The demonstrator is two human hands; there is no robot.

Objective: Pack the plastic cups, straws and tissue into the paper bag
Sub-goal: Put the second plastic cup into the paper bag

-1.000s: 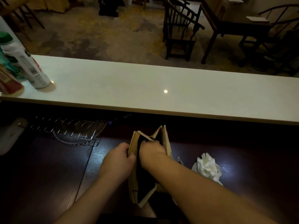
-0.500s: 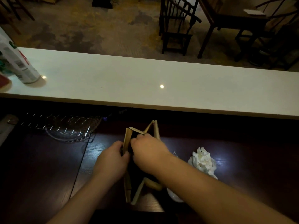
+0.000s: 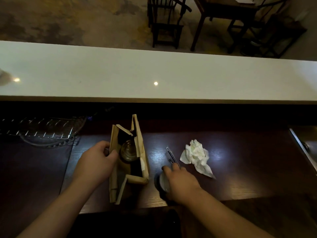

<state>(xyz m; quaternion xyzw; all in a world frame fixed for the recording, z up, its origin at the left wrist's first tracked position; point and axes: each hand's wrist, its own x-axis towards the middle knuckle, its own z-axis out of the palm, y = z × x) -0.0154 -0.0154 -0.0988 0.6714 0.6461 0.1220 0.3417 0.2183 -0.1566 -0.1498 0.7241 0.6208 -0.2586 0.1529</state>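
A brown paper bag (image 3: pixel 143 162) stands open on the dark wooden counter. One clear plastic cup (image 3: pixel 128 150) with a domed lid sits inside it. My left hand (image 3: pixel 96 163) grips the bag's left wall. To the right of the bag, my right hand (image 3: pixel 181 182) closes over a second plastic cup (image 3: pixel 162 182) standing on the counter. Wrapped straws (image 3: pixel 170 154) lie just beyond that hand. A crumpled white tissue (image 3: pixel 197 155) lies to the right of the straws.
A raised white ledge (image 3: pixel 154 73) runs across the back of the counter. A wire rack (image 3: pixel 39 128) sits at the left. A metal sink edge (image 3: pixel 303 145) shows at the far right. Dark chairs and a table stand on the floor beyond.
My right hand has come out of the bag and moved right onto the second cup. A cup now shows inside the bag. The view has tilted down.
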